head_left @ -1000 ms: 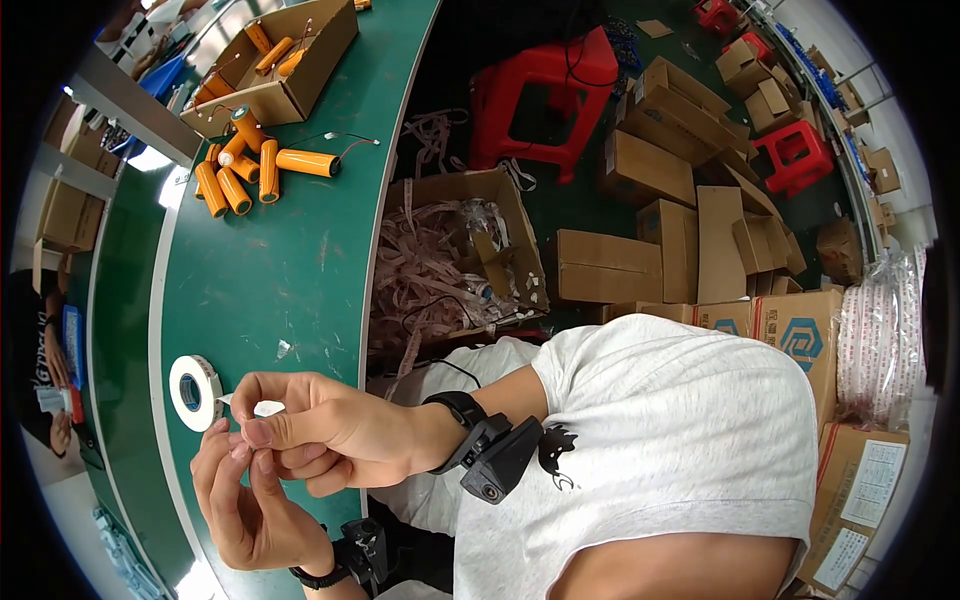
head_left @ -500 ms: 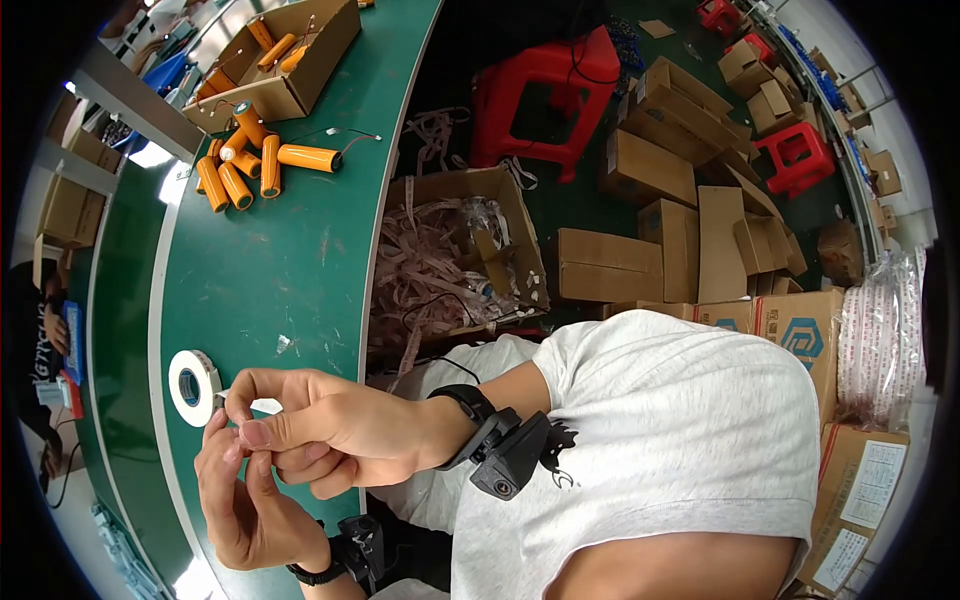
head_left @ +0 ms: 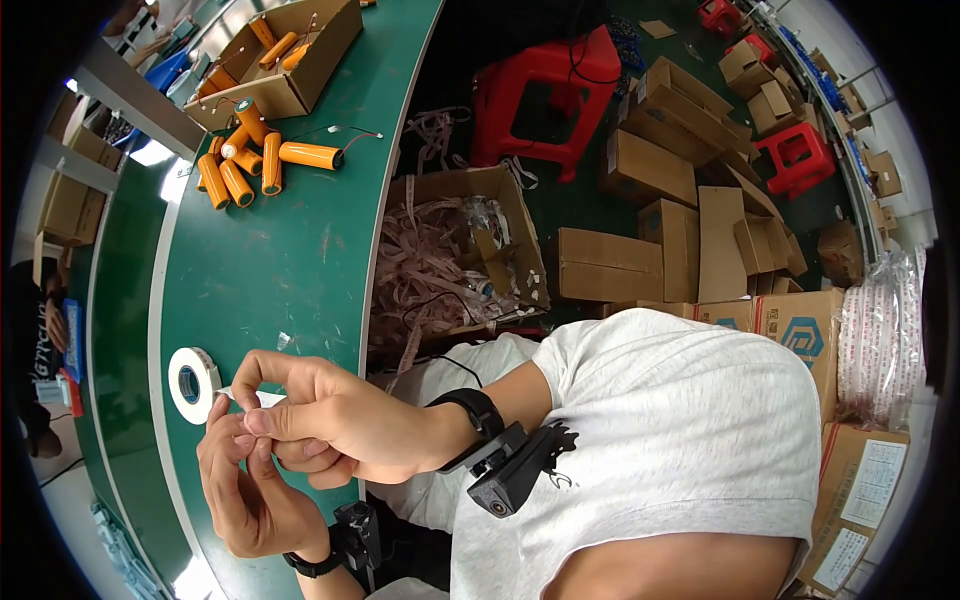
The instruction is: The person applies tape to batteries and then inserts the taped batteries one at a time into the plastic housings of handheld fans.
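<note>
My right hand (head_left: 335, 415), the upper one, pinches a thin white strip of tape (head_left: 268, 399) between thumb and bent forefinger. Part of the strip shows in the gap of those fingers. Just below, my left hand (head_left: 250, 495) is closed, its fingertips meeting the right ones. What the left fingers hold is hidden. A roll of white tape (head_left: 193, 384) stands right beside the fingertips, and a bit of white reaches from its edge toward them. Both wrists wear black straps with small black devices, the right one (head_left: 510, 470) the plainer to see.
Orange cylindrical batteries (head_left: 240, 165), some with wires, lie at the far end of the green table (head_left: 275, 270). Behind them a cardboard box (head_left: 290, 95) holds several more. A carton of pale ribbon scraps (head_left: 430, 255), a red stool (head_left: 545, 95) and cartons (head_left: 610, 265) stand right of the table.
Both hands have moved up slightly, still together at the fingertips, and the right wrist has turned a little. The tape roll and batteries have stayed put.
</note>
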### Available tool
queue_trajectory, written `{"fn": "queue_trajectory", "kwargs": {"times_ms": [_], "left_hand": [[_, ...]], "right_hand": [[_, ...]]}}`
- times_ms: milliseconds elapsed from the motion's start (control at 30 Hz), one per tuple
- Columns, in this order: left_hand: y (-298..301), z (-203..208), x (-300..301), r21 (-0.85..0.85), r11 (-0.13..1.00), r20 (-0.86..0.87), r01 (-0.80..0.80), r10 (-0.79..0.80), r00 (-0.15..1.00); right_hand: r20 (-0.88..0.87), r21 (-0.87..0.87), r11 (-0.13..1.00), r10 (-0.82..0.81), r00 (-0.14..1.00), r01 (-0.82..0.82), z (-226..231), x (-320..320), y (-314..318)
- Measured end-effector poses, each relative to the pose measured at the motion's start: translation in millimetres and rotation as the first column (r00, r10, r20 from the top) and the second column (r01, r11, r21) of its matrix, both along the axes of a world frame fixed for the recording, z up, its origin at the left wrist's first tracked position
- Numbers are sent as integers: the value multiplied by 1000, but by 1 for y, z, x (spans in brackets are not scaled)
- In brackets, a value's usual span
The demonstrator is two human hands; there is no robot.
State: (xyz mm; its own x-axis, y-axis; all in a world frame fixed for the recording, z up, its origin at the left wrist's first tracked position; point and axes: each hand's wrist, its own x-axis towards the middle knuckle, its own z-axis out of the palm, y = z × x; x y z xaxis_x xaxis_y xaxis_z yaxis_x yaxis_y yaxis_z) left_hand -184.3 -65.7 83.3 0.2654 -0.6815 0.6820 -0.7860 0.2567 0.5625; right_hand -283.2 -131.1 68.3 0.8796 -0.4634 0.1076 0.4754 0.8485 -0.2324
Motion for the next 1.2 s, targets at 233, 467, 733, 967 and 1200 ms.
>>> {"fn": "queue_trajectory", "kwargs": {"times_ms": [233,467,733,967,1200], "left_hand": [[2,-5,-1,-13,1000,-79,-19,18,997],[2,-3,1,-92,995,-75,38,-45,996],[0,-2,5,-47,995,11,83,-83,996],[1,-5,5,-101,991,-55,93,-99,994],[2,2,7,-61,995,123,80,-72,990]], "right_hand": [[7,8,1000,3,1000,-3,2,0,0],[44,-3,1000,21,999,-21,1,0,0],[-36,-118,991,-70,997,66,3,-1,-1],[28,-55,998,-15,999,16,2,-1,-1],[-1,-107,993,-54,999,54,0,0,-2]]}}
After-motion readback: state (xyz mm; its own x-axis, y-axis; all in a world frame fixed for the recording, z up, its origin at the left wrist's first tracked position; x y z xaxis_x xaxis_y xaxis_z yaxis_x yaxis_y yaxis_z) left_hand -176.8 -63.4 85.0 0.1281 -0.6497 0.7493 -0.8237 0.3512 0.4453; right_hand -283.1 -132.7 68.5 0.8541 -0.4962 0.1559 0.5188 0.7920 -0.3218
